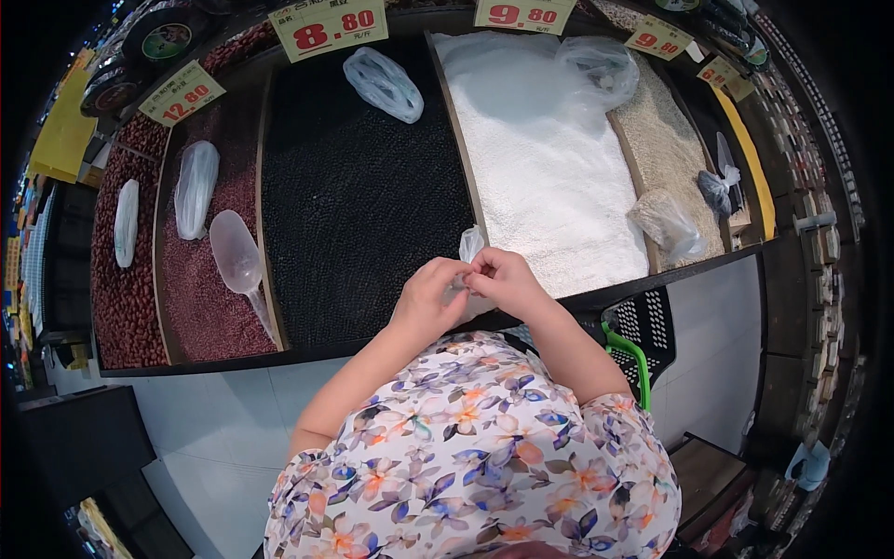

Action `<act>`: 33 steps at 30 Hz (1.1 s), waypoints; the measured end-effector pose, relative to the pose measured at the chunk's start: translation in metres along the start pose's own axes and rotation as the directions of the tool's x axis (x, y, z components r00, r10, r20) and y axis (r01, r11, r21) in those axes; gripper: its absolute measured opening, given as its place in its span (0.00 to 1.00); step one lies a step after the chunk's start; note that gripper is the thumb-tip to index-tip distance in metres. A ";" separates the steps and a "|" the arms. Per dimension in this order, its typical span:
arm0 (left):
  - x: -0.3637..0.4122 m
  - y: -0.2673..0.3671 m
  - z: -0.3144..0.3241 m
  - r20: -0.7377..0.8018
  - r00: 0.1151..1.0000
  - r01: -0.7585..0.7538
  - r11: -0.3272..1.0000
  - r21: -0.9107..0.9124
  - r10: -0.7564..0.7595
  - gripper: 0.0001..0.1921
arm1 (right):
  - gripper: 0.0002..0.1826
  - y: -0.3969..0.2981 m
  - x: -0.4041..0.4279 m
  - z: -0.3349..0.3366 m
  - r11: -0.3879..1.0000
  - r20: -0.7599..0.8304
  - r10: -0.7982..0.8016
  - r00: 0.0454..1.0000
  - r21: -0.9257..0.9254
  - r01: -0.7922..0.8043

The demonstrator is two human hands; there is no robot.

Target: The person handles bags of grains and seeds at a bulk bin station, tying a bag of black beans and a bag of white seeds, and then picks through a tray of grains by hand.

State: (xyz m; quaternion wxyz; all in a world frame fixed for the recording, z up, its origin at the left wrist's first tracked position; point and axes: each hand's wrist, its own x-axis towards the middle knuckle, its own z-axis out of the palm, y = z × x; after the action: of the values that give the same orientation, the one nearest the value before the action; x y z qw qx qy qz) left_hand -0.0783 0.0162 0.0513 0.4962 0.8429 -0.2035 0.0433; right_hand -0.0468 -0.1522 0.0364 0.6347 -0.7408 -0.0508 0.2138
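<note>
My left hand [431, 299] and my right hand [508, 281] meet at the front edge of the bins, their fingertips pinching a clear plastic bag [471, 243]. Its gathered top sticks up above my fingers, and the lower part hangs behind and between my hands, mostly hidden. Black beans [363, 209] fill the wide bin to the left of my hands. White grains [559, 202] lie in the bin on the right. A wooden divider [457, 133] separates the two.
Folded plastic bags [384, 84] rest on several bins. A clear scoop [236, 255] lies on small red beans [209, 293]. To the right, a tied bag [667, 225] sits on pale grain [660, 133]. A black basket with a green handle [632, 356] stands below the counter edge.
</note>
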 end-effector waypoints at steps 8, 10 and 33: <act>-0.012 -0.026 0.000 0.011 0.993 0.118 0.990 -0.073 -0.118 0.14 | 0.07 0.011 0.009 0.007 0.972 0.074 0.218 0.973 0.074 -0.224; -0.013 -0.030 -0.002 0.013 0.993 0.119 0.989 -0.085 -0.118 0.14 | 0.07 0.013 0.008 0.008 0.969 0.071 0.223 0.972 0.096 -0.229; -0.018 -0.052 0.002 -0.069 0.998 -0.002 0.998 -0.069 -0.002 0.10 | 0.06 0.026 0.006 0.028 0.995 -0.142 0.093 0.985 0.053 -0.086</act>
State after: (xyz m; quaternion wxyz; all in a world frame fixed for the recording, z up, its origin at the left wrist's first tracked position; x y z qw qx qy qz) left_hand -0.0753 0.0421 0.0024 0.5318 0.8232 -0.1876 0.0653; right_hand -0.0569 -0.1292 0.0067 0.6437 -0.7408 0.0336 0.1890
